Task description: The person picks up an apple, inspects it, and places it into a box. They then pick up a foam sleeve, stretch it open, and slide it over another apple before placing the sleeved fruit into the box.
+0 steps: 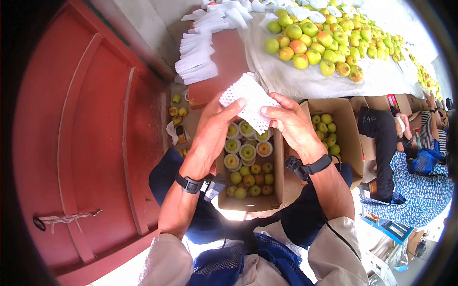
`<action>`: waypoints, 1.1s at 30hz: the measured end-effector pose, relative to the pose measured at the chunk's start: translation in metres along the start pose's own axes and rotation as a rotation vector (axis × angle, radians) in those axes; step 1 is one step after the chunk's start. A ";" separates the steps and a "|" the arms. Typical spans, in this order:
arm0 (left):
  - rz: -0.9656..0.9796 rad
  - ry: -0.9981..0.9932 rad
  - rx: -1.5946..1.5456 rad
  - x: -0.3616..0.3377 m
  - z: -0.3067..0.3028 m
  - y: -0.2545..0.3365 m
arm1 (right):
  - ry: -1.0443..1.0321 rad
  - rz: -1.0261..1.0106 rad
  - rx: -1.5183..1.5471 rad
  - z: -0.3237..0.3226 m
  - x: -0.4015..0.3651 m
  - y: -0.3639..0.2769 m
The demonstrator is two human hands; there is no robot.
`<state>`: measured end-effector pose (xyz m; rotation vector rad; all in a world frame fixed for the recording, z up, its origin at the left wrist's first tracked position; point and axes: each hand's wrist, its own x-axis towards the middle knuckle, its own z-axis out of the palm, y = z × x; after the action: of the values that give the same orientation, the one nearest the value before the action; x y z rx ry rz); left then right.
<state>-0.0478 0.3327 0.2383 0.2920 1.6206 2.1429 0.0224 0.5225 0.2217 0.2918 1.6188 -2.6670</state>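
Note:
A white foam fruit net (249,102) is stretched flat between my two hands, above a cardboard box (249,204). My left hand (215,117) pinches its left side, thumb on top. At its right side my right hand (292,120) grips it between thumb and fingers. Below, the box holds netted apples (247,151) at the far end and bare apples (249,180) nearer me. Part of the box's far end is hidden behind my hands and the net.
Stacked foam nets (196,57) lie on the red table (228,52) ahead, beside many apples (310,43) on a white cloth (267,71). Another box of apples (329,131) stands at right, then a seated person (420,181). A red door (90,138) is at left.

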 end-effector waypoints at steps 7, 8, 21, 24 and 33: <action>-0.064 -0.007 -0.389 0.002 0.006 -0.021 | 0.048 -0.313 -0.493 0.021 0.001 0.022; -0.075 0.003 -0.396 0.002 0.005 -0.022 | 0.083 -0.387 -0.529 0.026 -0.001 0.022; -0.151 -0.123 -0.794 0.001 0.012 -0.016 | 0.132 -0.662 -0.782 0.027 -0.002 0.026; -0.139 -0.109 -0.709 -0.001 0.009 -0.019 | 0.110 -0.684 -0.840 0.031 -0.005 0.025; -0.112 -0.051 -0.619 0.006 -0.012 -0.015 | -0.093 -0.507 -0.636 0.032 -0.013 0.023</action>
<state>-0.0544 0.3285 0.2195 0.0566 0.8540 2.3909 0.0329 0.4822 0.2182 -0.2852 2.6543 -2.1873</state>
